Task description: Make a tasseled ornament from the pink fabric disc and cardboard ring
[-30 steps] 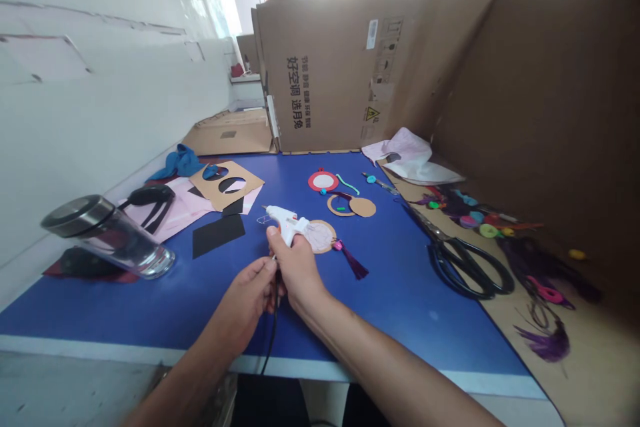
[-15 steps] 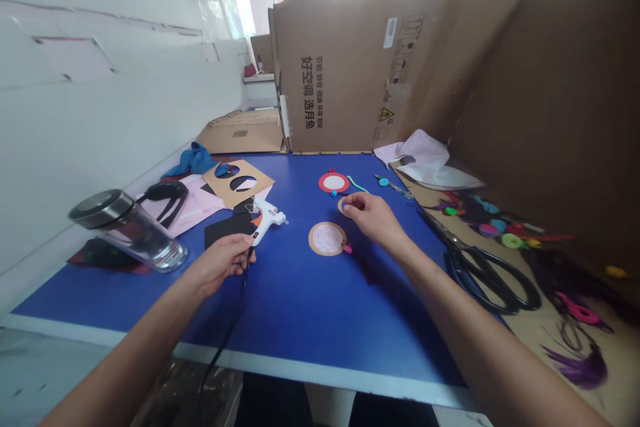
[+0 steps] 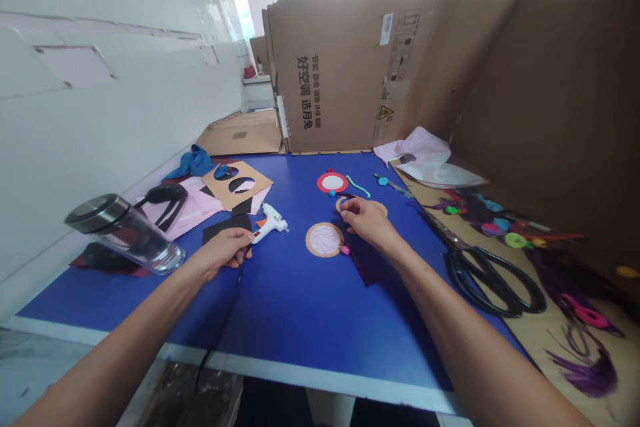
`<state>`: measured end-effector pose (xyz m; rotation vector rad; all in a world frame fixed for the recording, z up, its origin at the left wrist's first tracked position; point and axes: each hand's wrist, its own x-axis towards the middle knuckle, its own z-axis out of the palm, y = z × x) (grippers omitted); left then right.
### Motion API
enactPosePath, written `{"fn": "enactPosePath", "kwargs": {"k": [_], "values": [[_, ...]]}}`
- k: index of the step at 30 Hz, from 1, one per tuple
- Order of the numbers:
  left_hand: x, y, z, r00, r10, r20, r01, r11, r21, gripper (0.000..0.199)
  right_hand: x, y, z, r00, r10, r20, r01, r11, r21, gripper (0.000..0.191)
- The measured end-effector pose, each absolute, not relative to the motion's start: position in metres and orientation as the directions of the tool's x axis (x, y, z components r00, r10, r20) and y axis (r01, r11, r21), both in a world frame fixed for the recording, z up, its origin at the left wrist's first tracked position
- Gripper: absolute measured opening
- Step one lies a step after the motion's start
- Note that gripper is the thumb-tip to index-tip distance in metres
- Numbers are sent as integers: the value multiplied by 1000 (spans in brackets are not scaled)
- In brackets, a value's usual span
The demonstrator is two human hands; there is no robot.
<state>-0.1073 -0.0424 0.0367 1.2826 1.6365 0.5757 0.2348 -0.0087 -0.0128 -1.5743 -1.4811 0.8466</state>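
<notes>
My left hand is closed around the handle of a white hot glue gun, its nozzle pointing right and its black cord trailing off the table's front edge. My right hand pinches at the left side of a round cardboard piece, whose middle is covered by the hand. Just below and left of it lies a cardboard disc with a pale scribbled centre, a pink bead and a dark tassel at its right. Farther back sits a red-rimmed disc with a blue bead.
A glass bottle, cardboard with cut-out holes and black sheets are on the left. Large black scissors, beads and purple tassels lie to the right. A tall cardboard box stands behind.
My right hand has shifted slightly, and the right part of the round cardboard piece now shows behind it. The glue gun has turned and dipped a little in my left hand.
</notes>
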Motion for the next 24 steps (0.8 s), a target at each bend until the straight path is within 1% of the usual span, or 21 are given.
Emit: {"fn": "enactPosePath", "kwargs": {"k": [4, 6, 8, 10, 11, 12, 14, 15, 16, 17, 20, 22, 24], "values": [[-105, -43, 33, -38, 951, -307, 574, 272, 772, 35, 242, -14, -14, 14, 999, 31, 501, 20, -865, 19], [-106, -45, 34, -51, 962, -268, 634, 239, 735, 31, 245, -16, -16, -23, 1000, 7, 524, 18, -851, 17], [-105, -49, 39, -85, 981, -173, 745, 178, 642, 26, 246, -16, -17, -26, 1000, -12, 539, 4, -842, 16], [-99, -58, 45, -100, 995, -2, 871, 89, 483, 22, 247, -16, -16, 1, 1000, 8, 550, 6, -835, 16], [-92, -65, 47, -71, 994, 79, 912, 32, 409, 22, 246, -16, -15, 16, 999, 31, 558, 17, -830, 16], [-82, -72, 48, 0, 991, 131, 932, -47, 359, 25, 246, -15, -14, 27, 998, 55, 571, 30, -820, 16], [-54, -87, 46, 219, 955, 201, 907, -275, 318, 32, 244, -16, -11, 25, 997, 76, 619, 44, -784, 17], [-38, -93, 43, 342, 914, 217, 876, -394, 278, 33, 242, -16, -9, 17, 997, 70, 647, 42, -761, 18], [-21, -98, 38, 441, 874, 204, 847, -481, 228, 34, 241, -17, -8, 8, 998, 57, 674, 37, -738, 19], [-5, -102, 33, 502, 845, 183, 829, -531, 178, 34, 239, -17, -7, 1, 999, 46, 697, 32, -716, 20], [27, -103, 17, 568, 815, 113, 817, -575, 38, 34, 231, -19, -4, -14, 999, 37, 741, 35, -671, 20], [35, -101, 10, 578, 810, 98, 815, -579, -19, 33, 226, -19, -3, -22, 999, 25, 766, 33, -642, 19], [34, -99, 5, 582, 807, 97, 813, -580, -50, 35, 220, -19, -1, -28, 1000, 5, 786, 26, -618, 17]]}}
